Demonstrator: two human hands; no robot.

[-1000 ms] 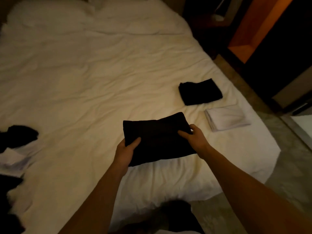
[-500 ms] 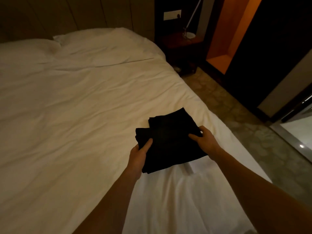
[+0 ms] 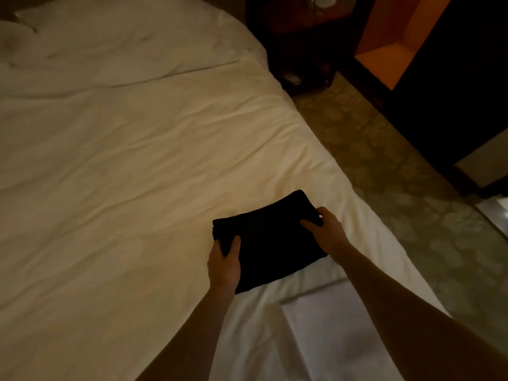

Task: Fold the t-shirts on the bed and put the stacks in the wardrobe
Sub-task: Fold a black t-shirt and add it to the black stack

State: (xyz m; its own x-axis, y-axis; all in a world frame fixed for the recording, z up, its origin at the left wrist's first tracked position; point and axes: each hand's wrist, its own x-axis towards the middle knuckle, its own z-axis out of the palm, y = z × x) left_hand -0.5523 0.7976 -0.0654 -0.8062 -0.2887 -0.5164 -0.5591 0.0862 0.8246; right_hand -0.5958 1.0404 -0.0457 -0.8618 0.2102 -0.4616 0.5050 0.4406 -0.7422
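Note:
A folded black t-shirt (image 3: 268,243) lies near the right edge of the white bed (image 3: 123,174), apparently on top of another black one. My left hand (image 3: 224,264) grips its left side, thumb on top. My right hand (image 3: 323,229) holds its right end, fingers over the top. A folded white t-shirt (image 3: 327,334) lies on the bed just below, between my forearms.
Patterned floor (image 3: 398,188) runs along the bed's right side. A dark nightstand (image 3: 299,42) stands at the bed's head. An orange-lit open wardrobe niche (image 3: 390,50) and dark wardrobe panels (image 3: 453,92) stand at the upper right.
Both hands carried the folded black t-shirt to the right and brought it down onto the other black one. The view shifted right, so the white folded t-shirt now lies below my hands.

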